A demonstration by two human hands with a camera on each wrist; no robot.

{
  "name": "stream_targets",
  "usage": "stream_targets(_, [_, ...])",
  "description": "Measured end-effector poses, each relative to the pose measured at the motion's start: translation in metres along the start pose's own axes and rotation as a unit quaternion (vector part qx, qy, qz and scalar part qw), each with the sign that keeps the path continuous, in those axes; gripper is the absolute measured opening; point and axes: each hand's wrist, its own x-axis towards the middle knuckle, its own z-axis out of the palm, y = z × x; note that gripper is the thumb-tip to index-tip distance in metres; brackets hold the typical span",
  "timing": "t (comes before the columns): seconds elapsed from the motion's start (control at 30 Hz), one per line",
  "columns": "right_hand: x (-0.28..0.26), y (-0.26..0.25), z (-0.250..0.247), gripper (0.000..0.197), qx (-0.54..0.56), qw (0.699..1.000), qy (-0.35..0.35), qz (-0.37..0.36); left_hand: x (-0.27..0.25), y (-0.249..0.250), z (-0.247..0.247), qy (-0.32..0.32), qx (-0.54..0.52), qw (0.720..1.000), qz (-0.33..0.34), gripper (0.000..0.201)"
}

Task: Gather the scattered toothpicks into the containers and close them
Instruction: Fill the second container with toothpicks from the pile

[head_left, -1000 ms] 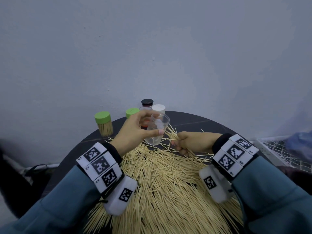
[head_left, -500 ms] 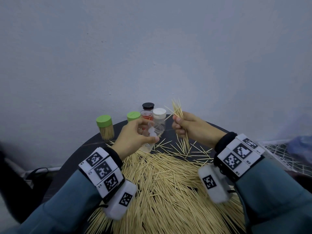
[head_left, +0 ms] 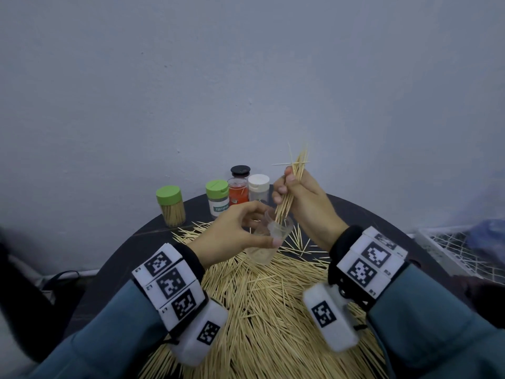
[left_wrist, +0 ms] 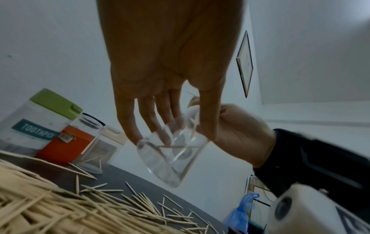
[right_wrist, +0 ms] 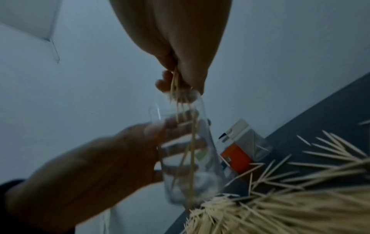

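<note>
Toothpicks (head_left: pixel 291 191): bundle pinched in R hand (head_left: pixel 303 203), tips entering clear container (head_left: pixel 269 236), gripped by L hand (head_left: pixel 232 236) above pile (head_left: pixel 262 310). Tilt mouth toward bundle, loosen pinch gradually, watch cross-lying strays.

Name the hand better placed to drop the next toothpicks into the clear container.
Right. The right hand already pinches a toothpick bundle with tips inside the clear container, which the left hand grips.

Pale grey wall (head_left: pixel 246 77), dark round table (head_left: pixel 382 214)
</note>
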Motion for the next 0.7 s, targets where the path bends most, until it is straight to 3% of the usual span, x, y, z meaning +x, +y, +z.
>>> stream_targets(0.17, [-0.01,0.013,0.006,0.018,-0.027,0.999,0.005,-0.029,0.002,0.002,-0.002,0.042,-0.058,0.997,0.018,0.046])
stream_targets(0.47, [-0.022,0.012,0.013,0.033,-0.069,0.997,0.0,0.016,0.002,0.001,-0.007,0.054,-0.057,0.997,0.027,0.047])
stream_targets(0.7, [-0.019,0.019,0.011,0.019,-0.104,0.994,-0.034,0.029,-0.001,0.005,-0.012,0.056,-0.056,0.996,0.034,0.044])
